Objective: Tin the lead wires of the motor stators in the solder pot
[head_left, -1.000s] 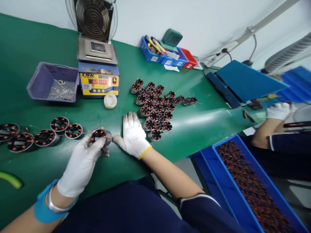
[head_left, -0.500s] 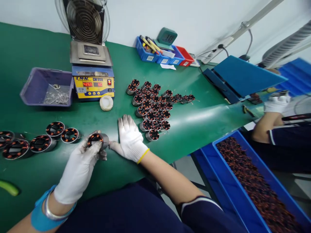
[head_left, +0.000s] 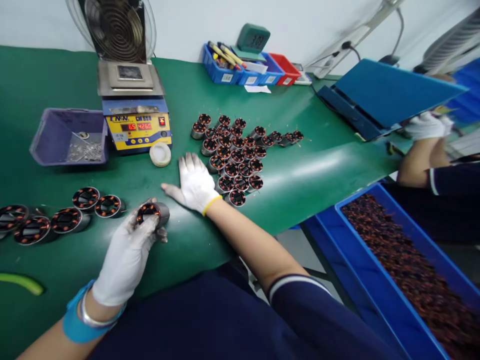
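Observation:
My left hand (head_left: 129, 247), in a white glove smudged dark at the fingertips, grips a motor stator (head_left: 160, 214) with a silver shell and copper windings, tilted toward me. My right hand (head_left: 197, 182), gloved too, lies flat on the green table with its fingers spread and nothing in it. To its right stands a cluster of several similar stators (head_left: 237, 156). Left of my left hand, several more stators (head_left: 67, 220) sit on the table, their open ends facing me.
A blue-and-yellow heating unit (head_left: 137, 132) with red digits stands behind, beside a purple bin (head_left: 45, 135) and a white ring (head_left: 160, 154). Small boxes (head_left: 225, 75) line the wall. A blue crate (head_left: 343, 220) of dark reddish pieces is at right, near a co-worker's gloved hand (head_left: 425, 126).
My right hand has slid forward, away from the stator in my left hand, which stays held in much the same place. The co-worker's hands have moved closer to the blue panel. The view shifted slightly.

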`<state>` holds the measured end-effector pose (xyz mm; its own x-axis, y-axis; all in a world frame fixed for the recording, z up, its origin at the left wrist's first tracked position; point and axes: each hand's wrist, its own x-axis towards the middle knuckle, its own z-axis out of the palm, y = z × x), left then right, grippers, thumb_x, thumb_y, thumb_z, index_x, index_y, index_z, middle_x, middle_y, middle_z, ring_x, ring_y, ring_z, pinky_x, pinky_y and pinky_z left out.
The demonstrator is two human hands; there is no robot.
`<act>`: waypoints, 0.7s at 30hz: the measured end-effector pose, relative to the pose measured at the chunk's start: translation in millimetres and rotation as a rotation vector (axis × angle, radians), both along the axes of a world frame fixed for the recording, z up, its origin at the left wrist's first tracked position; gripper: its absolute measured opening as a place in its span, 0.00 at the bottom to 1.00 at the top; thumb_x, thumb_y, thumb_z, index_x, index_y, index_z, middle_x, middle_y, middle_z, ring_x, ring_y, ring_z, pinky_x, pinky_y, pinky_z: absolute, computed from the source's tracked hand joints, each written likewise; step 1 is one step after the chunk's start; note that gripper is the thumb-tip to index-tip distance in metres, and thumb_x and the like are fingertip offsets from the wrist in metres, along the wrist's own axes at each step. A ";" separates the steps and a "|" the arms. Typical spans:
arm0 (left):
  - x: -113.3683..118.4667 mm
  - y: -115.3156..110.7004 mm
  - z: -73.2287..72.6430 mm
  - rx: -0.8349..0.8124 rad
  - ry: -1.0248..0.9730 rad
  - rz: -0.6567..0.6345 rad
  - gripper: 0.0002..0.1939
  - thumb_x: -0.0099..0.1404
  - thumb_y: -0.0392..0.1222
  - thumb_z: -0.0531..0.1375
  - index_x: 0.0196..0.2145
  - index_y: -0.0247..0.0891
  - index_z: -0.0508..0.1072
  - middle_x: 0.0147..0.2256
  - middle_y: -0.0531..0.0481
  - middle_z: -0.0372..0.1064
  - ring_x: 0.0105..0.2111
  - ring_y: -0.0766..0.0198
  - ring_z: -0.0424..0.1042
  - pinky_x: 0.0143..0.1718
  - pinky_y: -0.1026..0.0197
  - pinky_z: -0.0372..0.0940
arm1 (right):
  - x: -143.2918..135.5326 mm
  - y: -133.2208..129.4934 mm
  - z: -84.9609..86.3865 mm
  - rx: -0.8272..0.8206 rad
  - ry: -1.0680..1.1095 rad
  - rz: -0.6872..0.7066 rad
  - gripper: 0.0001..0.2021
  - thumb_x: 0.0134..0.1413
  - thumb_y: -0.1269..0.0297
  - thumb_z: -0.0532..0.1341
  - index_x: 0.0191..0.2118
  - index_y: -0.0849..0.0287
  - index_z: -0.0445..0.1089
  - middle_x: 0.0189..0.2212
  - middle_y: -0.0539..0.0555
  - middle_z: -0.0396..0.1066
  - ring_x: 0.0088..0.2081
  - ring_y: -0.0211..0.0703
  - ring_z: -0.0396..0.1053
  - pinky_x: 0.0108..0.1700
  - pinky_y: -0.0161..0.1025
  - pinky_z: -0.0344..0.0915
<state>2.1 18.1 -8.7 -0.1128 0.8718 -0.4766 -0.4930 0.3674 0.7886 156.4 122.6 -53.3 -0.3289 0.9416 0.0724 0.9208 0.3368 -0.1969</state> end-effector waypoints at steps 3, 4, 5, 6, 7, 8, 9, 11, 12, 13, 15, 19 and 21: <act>0.2 0.3 -0.3 0.034 0.025 -0.001 0.27 0.49 0.48 0.75 0.44 0.37 0.75 0.36 0.52 0.73 0.25 0.71 0.69 0.25 0.67 0.68 | -0.9 5.6 2.8 0.022 0.035 0.031 0.47 0.59 0.37 0.58 0.67 0.79 0.55 0.69 0.77 0.50 0.71 0.70 0.46 0.72 0.57 0.44; -0.2 1.0 0.0 0.049 0.025 0.002 0.26 0.50 0.48 0.75 0.44 0.37 0.75 0.35 0.52 0.73 0.26 0.70 0.69 0.25 0.67 0.68 | 2.4 -3.1 4.3 0.013 0.067 0.086 0.45 0.59 0.40 0.59 0.67 0.78 0.57 0.69 0.76 0.51 0.71 0.69 0.46 0.72 0.57 0.44; -0.6 1.7 0.5 0.060 0.024 -0.001 0.26 0.51 0.48 0.74 0.45 0.37 0.75 0.35 0.52 0.73 0.26 0.70 0.69 0.25 0.67 0.68 | 7.6 -16.0 6.1 -0.011 0.112 0.166 0.42 0.60 0.42 0.60 0.66 0.76 0.58 0.69 0.74 0.52 0.71 0.67 0.47 0.72 0.58 0.44; -1.1 2.4 1.1 0.068 0.028 -0.005 0.26 0.52 0.49 0.74 0.45 0.37 0.75 0.35 0.52 0.73 0.27 0.70 0.69 0.26 0.67 0.68 | 14.1 -31.0 8.0 -0.049 0.176 0.241 0.39 0.60 0.44 0.60 0.65 0.73 0.61 0.68 0.72 0.54 0.71 0.65 0.47 0.72 0.58 0.46; -1.5 2.8 1.8 0.076 0.040 -0.016 0.26 0.52 0.49 0.73 0.46 0.37 0.75 0.35 0.52 0.73 0.27 0.70 0.69 0.26 0.67 0.68 | 21.2 -45.9 10.3 -0.108 0.262 0.318 0.36 0.60 0.46 0.60 0.64 0.69 0.63 0.67 0.69 0.58 0.71 0.62 0.50 0.71 0.57 0.50; -1.6 3.1 2.5 0.082 0.062 -0.036 0.26 0.53 0.49 0.73 0.46 0.36 0.75 0.35 0.52 0.73 0.27 0.69 0.68 0.26 0.66 0.67 | 27.9 -58.7 12.9 -0.175 0.357 0.369 0.36 0.60 0.46 0.61 0.65 0.66 0.62 0.66 0.67 0.61 0.70 0.58 0.54 0.70 0.55 0.54; -1.3 3.2 3.0 0.088 0.096 -0.064 0.26 0.53 0.49 0.72 0.46 0.36 0.75 0.34 0.52 0.73 0.26 0.69 0.68 0.26 0.66 0.67 | 33.2 -67.9 15.6 -0.218 0.445 0.377 0.38 0.58 0.46 0.62 0.67 0.64 0.59 0.66 0.66 0.61 0.68 0.56 0.57 0.68 0.54 0.58; -0.1 3.4 3.5 0.104 0.188 -0.136 0.24 0.53 0.49 0.71 0.45 0.35 0.75 0.34 0.51 0.74 0.27 0.67 0.69 0.28 0.64 0.68 | 35.9 -75.0 20.7 -0.233 0.570 0.367 0.44 0.54 0.45 0.66 0.69 0.62 0.54 0.67 0.66 0.59 0.68 0.55 0.59 0.67 0.53 0.61; 0.7 3.6 3.2 0.119 0.235 -0.167 0.22 0.53 0.48 0.71 0.43 0.35 0.75 0.35 0.50 0.75 0.29 0.66 0.71 0.31 0.63 0.70 | 33.0 -74.1 22.6 -0.200 0.610 0.362 0.44 0.53 0.47 0.67 0.69 0.62 0.54 0.67 0.66 0.58 0.67 0.55 0.59 0.67 0.53 0.61; 1.2 3.9 2.7 0.136 0.273 -0.195 0.21 0.53 0.47 0.70 0.42 0.35 0.75 0.36 0.48 0.76 0.32 0.63 0.73 0.35 0.61 0.71 | 27.9 -71.6 23.9 -0.155 0.645 0.370 0.41 0.53 0.49 0.68 0.68 0.61 0.57 0.67 0.65 0.60 0.67 0.55 0.60 0.67 0.53 0.61; 1.1 5.2 0.9 0.176 0.326 -0.227 0.20 0.53 0.47 0.69 0.41 0.35 0.75 0.40 0.45 0.77 0.40 0.58 0.76 0.43 0.58 0.72 | 15.2 -65.7 25.3 -0.082 0.713 0.399 0.31 0.55 0.54 0.67 0.62 0.60 0.65 0.62 0.63 0.67 0.63 0.54 0.66 0.66 0.50 0.64; -5.9 8.7 -1.4 0.202 0.503 -0.140 0.30 0.48 0.50 0.71 0.47 0.37 0.70 0.40 0.46 0.76 0.36 0.59 0.75 0.38 0.58 0.71 | 1.9 -61.9 25.7 0.007 0.755 0.360 0.23 0.52 0.59 0.68 0.54 0.57 0.69 0.55 0.60 0.74 0.56 0.52 0.73 0.60 0.49 0.71; -10.5 9.5 -0.4 0.209 0.675 -0.120 0.23 0.50 0.51 0.70 0.40 0.37 0.71 0.33 0.51 0.73 0.29 0.63 0.71 0.31 0.61 0.67 | 3.2 -62.9 25.4 0.044 0.730 0.335 0.24 0.50 0.59 0.69 0.53 0.56 0.69 0.54 0.59 0.75 0.54 0.52 0.74 0.56 0.48 0.73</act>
